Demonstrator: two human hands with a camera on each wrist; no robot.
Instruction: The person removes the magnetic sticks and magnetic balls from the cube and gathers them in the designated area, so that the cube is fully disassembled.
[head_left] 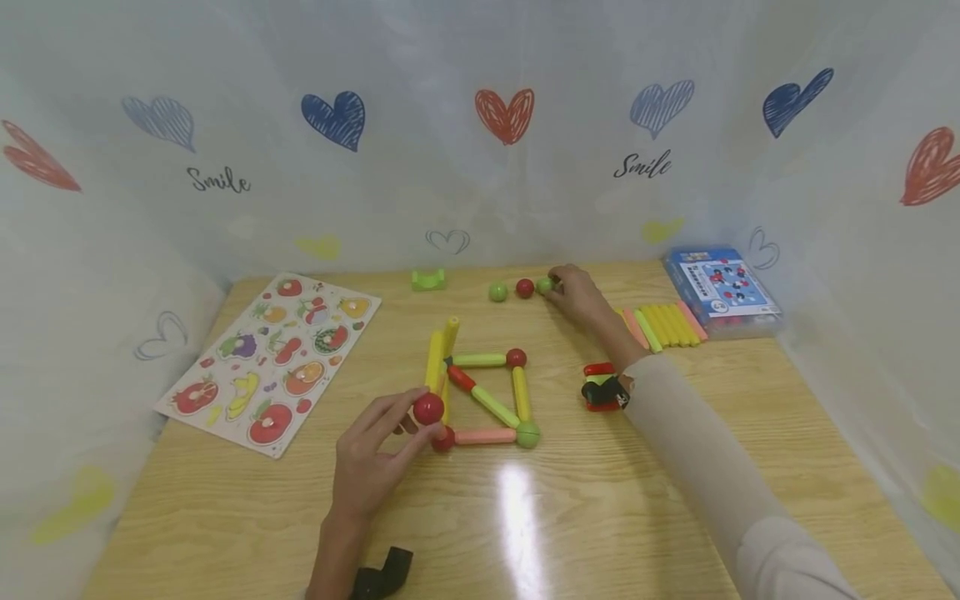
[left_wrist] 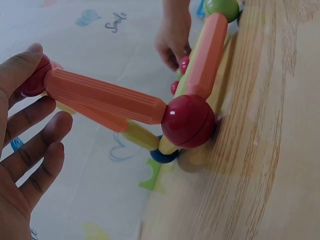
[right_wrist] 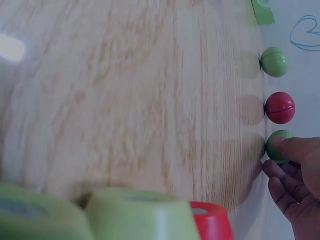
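Observation:
My left hand [head_left: 367,458] pinches a red ball [head_left: 428,408] between thumb and fingers. In the left wrist view that ball caps an orange stick [left_wrist: 107,96] slanting up from a lower red ball [left_wrist: 189,121]. This belongs to a frame of sticks and balls on the table, with a pink stick [head_left: 486,437] in front, a green ball [head_left: 527,434] at one corner and a red-and-lime diagonal stick [head_left: 491,405] across it. At the table's back, my right hand [head_left: 579,297] has thumb and fingers on a green ball [right_wrist: 276,144], beside a loose red ball [right_wrist: 280,108].
Another green ball [head_left: 498,292] and a green curved piece [head_left: 428,280] lie along the back. Right of them are a row of sticks [head_left: 667,325] and a blue box [head_left: 723,287]. Red and green pieces [head_left: 599,372] sit under the right forearm. A fruit board [head_left: 255,358] lies left.

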